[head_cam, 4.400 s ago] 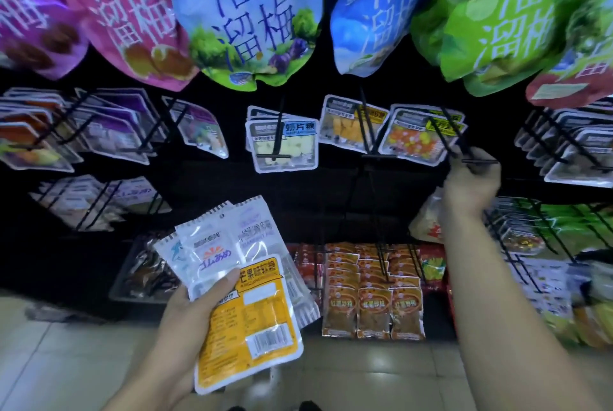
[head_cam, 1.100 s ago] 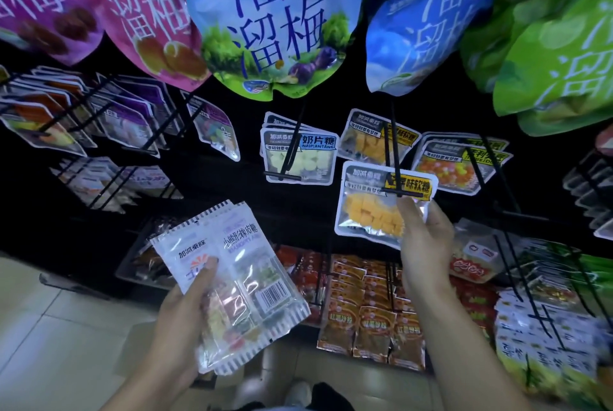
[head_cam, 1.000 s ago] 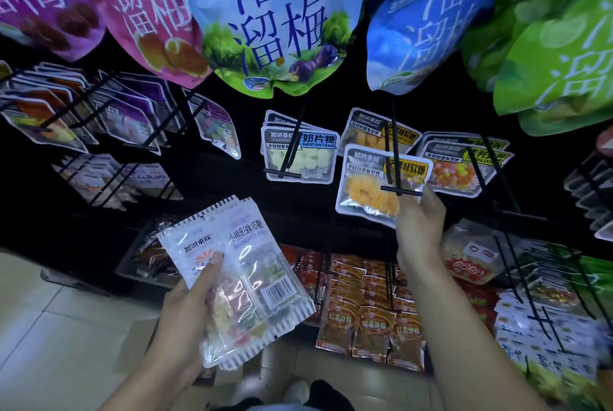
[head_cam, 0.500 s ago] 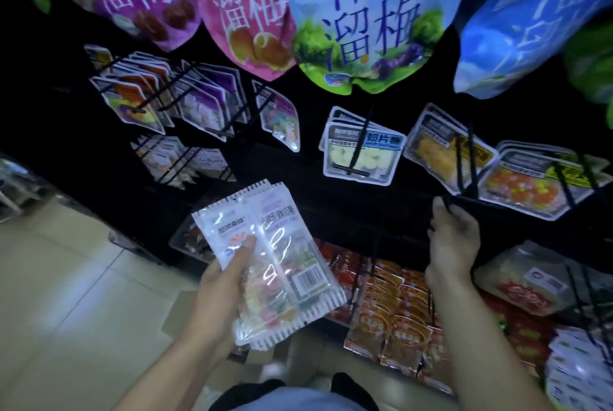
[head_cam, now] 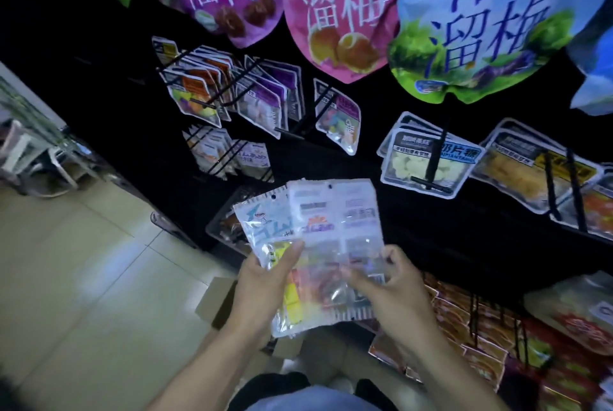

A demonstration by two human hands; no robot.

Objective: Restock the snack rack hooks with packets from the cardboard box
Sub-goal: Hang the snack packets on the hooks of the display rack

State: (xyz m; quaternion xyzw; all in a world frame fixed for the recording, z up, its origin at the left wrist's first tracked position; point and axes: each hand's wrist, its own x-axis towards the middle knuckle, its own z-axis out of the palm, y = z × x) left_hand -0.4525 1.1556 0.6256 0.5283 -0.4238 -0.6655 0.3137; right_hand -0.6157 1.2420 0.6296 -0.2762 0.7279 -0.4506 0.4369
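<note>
Below the big hanging bags (head_cam: 335, 9), in front of the rack (head_cam: 431, 244): a fan of clear packets (head_cam: 328, 238) held upright between both hands. Left hand (head_cam: 265, 284) wrapped round the fan's lower left edge, thumb pressed across the front. Right hand (head_cam: 388, 288) curled at the lower right corner, fingers (head_cam: 356, 278) pinching the front packet, apparently peeling it off the stack. Punch holes up at the top edge, well clear of any hook. Box (head_cam: 215, 304) on the floor under the left forearm, mostly hidden.

Likely trouble from here: slick film sliding, so two packets come away together or one slips out of the left thumb's hold and drops. Packets blurred, so the count cannot be told. Small hole and thin hook tip (head_cam: 431, 183) make a miss easy, bending the header instead of threading it. Mixed designs in the fan also risk a packet landing on the wrong hook (head_cam: 292, 135).
</note>
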